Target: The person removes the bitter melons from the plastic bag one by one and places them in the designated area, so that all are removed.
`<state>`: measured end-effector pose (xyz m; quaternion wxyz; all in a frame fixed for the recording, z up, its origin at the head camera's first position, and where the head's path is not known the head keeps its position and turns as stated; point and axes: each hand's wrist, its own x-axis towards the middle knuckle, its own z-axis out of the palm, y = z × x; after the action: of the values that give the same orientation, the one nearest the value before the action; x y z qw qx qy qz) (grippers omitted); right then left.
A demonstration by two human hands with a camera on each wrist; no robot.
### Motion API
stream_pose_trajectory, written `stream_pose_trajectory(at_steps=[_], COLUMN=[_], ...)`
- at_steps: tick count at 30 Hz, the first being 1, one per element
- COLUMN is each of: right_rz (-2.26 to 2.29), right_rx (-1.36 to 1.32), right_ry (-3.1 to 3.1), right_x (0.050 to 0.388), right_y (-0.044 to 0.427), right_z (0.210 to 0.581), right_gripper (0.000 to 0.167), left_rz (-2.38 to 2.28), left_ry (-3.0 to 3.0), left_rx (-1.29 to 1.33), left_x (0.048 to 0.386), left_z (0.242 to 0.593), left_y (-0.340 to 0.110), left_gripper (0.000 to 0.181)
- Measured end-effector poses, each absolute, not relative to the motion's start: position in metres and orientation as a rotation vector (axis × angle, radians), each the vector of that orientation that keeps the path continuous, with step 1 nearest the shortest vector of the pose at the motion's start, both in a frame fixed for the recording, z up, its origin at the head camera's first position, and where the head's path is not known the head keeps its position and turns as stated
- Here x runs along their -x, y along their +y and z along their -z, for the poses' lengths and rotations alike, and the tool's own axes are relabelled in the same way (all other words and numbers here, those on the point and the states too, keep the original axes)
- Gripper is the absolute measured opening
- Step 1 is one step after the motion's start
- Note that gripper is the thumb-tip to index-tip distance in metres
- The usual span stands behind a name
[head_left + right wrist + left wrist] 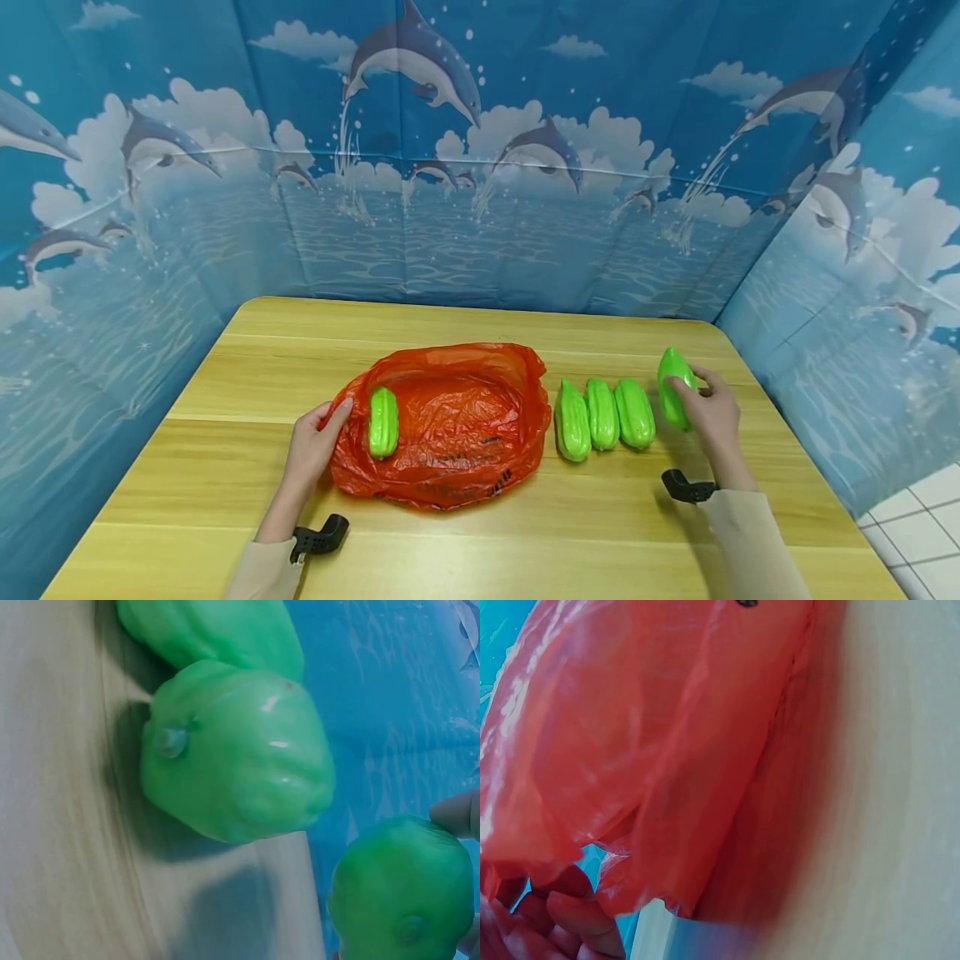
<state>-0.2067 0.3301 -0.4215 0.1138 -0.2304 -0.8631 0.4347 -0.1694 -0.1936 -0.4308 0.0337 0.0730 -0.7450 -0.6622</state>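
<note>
My left hand (311,446) pinches the left rim of a red plastic bag (457,450) that lies spread with its mouth wide. One glossy green ridged gourd (383,423) lies inside the bag, near that hand. In the left wrist view, the fingers (585,915) grip the thin film. Over the table's right side, my right hand (712,408) holds another green gourd (675,387), its shadow falling on the wood below. Three similar gourds, the nearest to this hand being the right one (634,414), lie side by side between the bag and the right hand.
The wooden table (247,400) has rounded far corners. Behind it and along both sides hangs a blue curtain (480,242) printed with dolphins. White floor tiles (918,521) show at the lower right.
</note>
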Motion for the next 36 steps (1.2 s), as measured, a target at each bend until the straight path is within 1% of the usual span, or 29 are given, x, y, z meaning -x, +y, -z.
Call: stream_pose_trajectory(at_steps=[4, 10, 14, 36], right_rz=[-1.275, -1.263, -1.270, -1.270], right_rx=[0.664, 0.669, 0.664, 0.636], right_ry=[-2.568, -2.609, -2.626, -2.687], right_x=[0.207, 0.207, 0.207, 0.204], right_y=[0.330, 0.331, 0.330, 0.328], right_z=[0.426, 0.431, 0.433, 0.441], right_gripper=[0.071, 0.074, 0.074, 0.077], left_rz=[2.035, 2.046, 2.036, 2.009], left_ry=[-2.293, -2.303, -2.313, -2.303], left_rx=[-0.233, -0.266, -0.257, -0.267], left_x=[0.171, 0.182, 0.185, 0.184], left_z=[0.434, 0.456, 0.462, 0.466], left_y=[-0.195, -0.202, -0.204, -0.203], left_gripper=[0.035, 0.036, 0.038, 0.042])
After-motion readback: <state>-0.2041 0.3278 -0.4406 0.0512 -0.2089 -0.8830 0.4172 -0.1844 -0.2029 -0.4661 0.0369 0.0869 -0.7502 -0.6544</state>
